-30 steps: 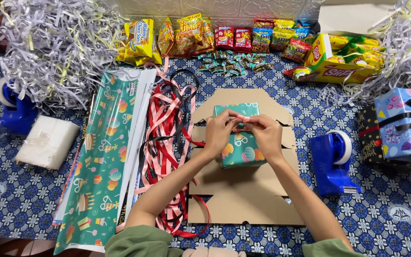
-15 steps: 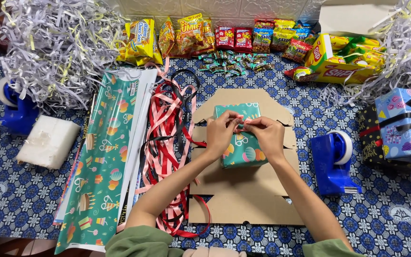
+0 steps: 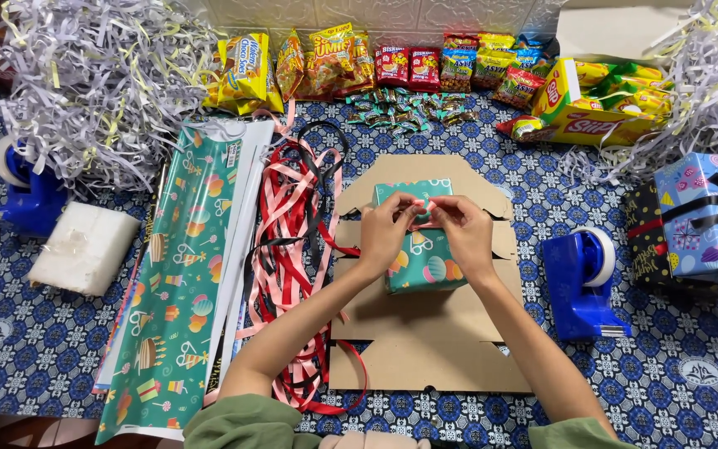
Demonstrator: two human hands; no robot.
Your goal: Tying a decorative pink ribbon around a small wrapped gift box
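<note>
Head view: my left hand (image 3: pixel 382 229) and right hand (image 3: pixel 464 233) meet over the gift box (image 3: pixel 420 249), fingers of both pinching a pink ribbon (image 3: pixel 422 208) on its top. It sits on cardboard (image 3: pixel 425 349) mid-worktop, nearer the front edge.

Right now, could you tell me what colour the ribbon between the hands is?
Pink ribbon, seen in the head view.

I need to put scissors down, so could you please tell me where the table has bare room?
Bare tablecloth lies below the right tape dispenser, and below the white block at left. The ribbons, snack packets and shredded paper crowd the back.
</note>
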